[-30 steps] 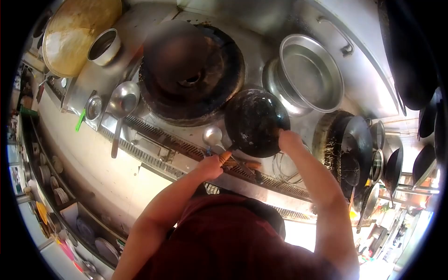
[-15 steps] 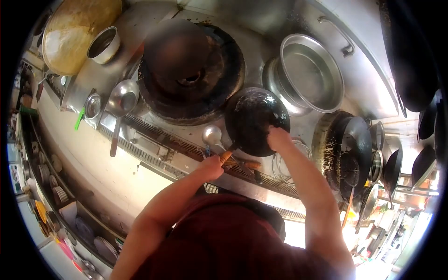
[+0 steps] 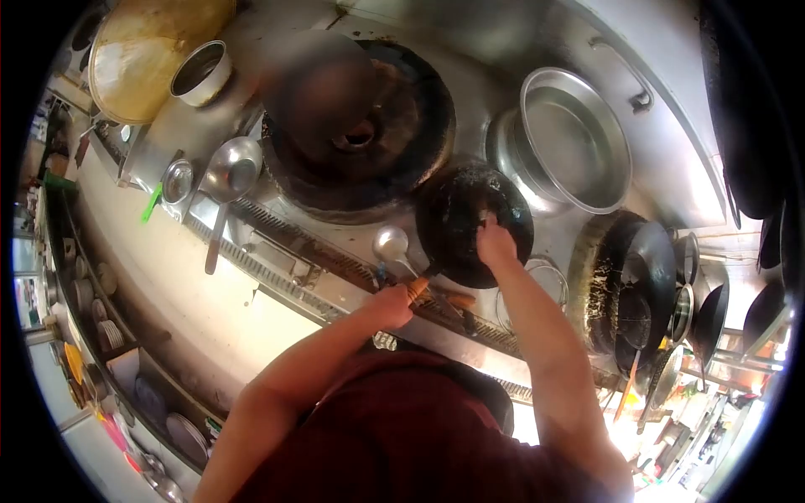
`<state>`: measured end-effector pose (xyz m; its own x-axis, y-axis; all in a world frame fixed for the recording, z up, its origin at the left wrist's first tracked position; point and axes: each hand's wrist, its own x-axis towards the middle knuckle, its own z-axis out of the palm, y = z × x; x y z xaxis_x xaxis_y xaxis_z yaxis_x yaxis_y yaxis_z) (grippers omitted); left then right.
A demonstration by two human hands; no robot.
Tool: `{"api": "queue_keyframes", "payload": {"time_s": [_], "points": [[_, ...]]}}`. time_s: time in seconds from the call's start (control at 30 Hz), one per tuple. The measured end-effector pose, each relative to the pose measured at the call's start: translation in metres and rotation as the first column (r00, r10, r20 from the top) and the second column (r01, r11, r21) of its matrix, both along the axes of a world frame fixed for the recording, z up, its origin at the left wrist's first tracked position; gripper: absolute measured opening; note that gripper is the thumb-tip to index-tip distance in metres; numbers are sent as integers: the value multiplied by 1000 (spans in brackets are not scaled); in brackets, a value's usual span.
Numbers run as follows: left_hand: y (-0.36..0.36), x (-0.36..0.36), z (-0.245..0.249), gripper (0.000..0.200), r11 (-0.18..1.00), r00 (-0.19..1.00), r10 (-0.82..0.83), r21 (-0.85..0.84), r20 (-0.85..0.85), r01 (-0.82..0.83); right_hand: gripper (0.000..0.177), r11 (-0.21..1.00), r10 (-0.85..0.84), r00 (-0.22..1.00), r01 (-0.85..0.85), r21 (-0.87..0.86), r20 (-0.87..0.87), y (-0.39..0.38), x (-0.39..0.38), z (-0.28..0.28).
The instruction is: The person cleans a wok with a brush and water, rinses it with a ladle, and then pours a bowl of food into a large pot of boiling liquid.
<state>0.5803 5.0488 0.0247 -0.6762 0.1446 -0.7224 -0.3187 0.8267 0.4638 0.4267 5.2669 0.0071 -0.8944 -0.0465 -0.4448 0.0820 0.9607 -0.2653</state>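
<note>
A black wok [image 3: 449,239] with a wet sheen is in the middle of the head view, beside the large round burner. My left hand [image 3: 392,307] is wrapped round its wooden handle [image 3: 418,289]. Over the inside of the wok, my right hand [image 3: 496,243] has its fingers pressed together and pointing down at the surface. Something small and pale shows at those fingertips, but I cannot make out what it is. A small metal ladle [image 3: 391,243] lies just left of the wok.
Beyond the wok stand the blackened burner ring [image 3: 360,201] and a wide steel basin [image 3: 574,138]. At left are a large ladle [image 3: 231,168], a green-handled strainer [image 3: 177,181] and a metal pot [image 3: 201,74]. More woks [image 3: 646,285] stand at right.
My right hand has moved from the wok's right side toward its middle. The left hand keeps its hold on the handle. The whole view has shifted slightly.
</note>
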Motion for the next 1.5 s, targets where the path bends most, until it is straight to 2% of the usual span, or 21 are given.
{"api": "queue_keyframes", "payload": {"time_s": [0.23, 0.27, 0.4, 0.53, 0.63, 0.67, 0.7, 0.83, 0.9, 0.97, 1.03, 1.07, 1.1, 1.17, 1.2, 1.23, 1.3, 1.33, 1.4, 1.43, 1.5], "points": [[18, 21, -8, 41, 1000, 1000, 1, -4, -6, -1, 49, 891, 240, 961, -275, -361, -139, -14, 19, 2], [18, 23, -8, 42, 999, 999, -32, -12, -9, 32, 49, 920, 266, 964, -247, -305, 19, -13, 23, 20], [17, 26, -5, 43, 998, 998, -64, 10, -20, 64, 48, 888, 413, 899, -362, -283, 146, 2, 46, 47], [23, 29, 1, 42, 997, 996, -70, 35, -57, 72, 46, 886, 375, 922, -327, -328, 93, 6, 50, 30], [26, 38, -2, 41, 997, 996, -75, 33, -39, 76, 42, 915, 214, 972, -233, -329, -95, -14, 27, -10], [26, 41, -4, 40, 996, 997, -76, 39, -16, 77, 39, 930, -65, 997, 49, -365, -33, -23, 18, -18], [26, 43, -5, 40, 996, 997, -76, 37, -15, 76, 36, 865, -339, 940, 327, -380, 37, -31, 16, -23], [24, 41, 5, 41, 998, 999, -26, 50, -45, 28, 35, 626, -605, 775, 603, -494, 180, -57, 27, -22], [22, 41, 3, 42, 998, 999, -29, 48, -31, 31, 37, 869, -272, 936, 339, -361, 225, -52, 43, -15], [20, 43, -15, 42, 996, 997, -69, 51, -37, 70, 39, 924, -161, 962, 225, -310, 218, -42, 61, -4], [22, 42, -13, 42, 997, 998, -53, 54, -39, 55, 41, 950, 74, 990, -106, -295, -116, -34, 69, 11], [22, 43, -12, 42, 998, 999, -40, 50, -35, 42, 32, 879, -175, 947, 274, -391, 270, -37, 58, 26], [24, 46, -15, 42, 998, 999, -41, 50, -35, 43, 32, 878, -176, 946, 275, -391, 271, -37, 46, 19], [27, 51, -25, 41, 994, 992, -88, 61, -94, 94, 19, 382, -496, 654, 755, -534, 571, -35, 24, -5], [28, 51, -18, 41, 994, 992, -86, 57, -89, 92, 11, 202, -594, 567, 792, -576, 571, -45, 20, -7], [28, 48, -8, 40, 998, 997, -41, 50, -68, 44, 11, 202, -591, 566, 794, -573, 576, -48, 24, -4], [28, 44, -3, 39, 999, 999, 2, 45, -49, 0, 14, 453, -466, 714, 700, -552, 523, -48, 31, 8], [26, 43, -5, 38, 1000, 999, 22, 18, -25, -21, 14, 454, -470, 713, 701, -550, 521, -43, 38, 15], [24, 45, -17, 36, 999, 999, 42, -6, -1, -42, 17, 667, -158, 758, 554, -497, 633, -28, 56, 30], [22, 47, -28, 36, 998, 998, 61, 2, -35, -61, 17, 670, -159, 757, 554, -494, 633, -20, 64, 43], [19, 51, -35, 36, 997, 995, 79, 9, -66, -79, 22, 881, 122, 809, 178, -438, 575, 4, 78, 65]]}}
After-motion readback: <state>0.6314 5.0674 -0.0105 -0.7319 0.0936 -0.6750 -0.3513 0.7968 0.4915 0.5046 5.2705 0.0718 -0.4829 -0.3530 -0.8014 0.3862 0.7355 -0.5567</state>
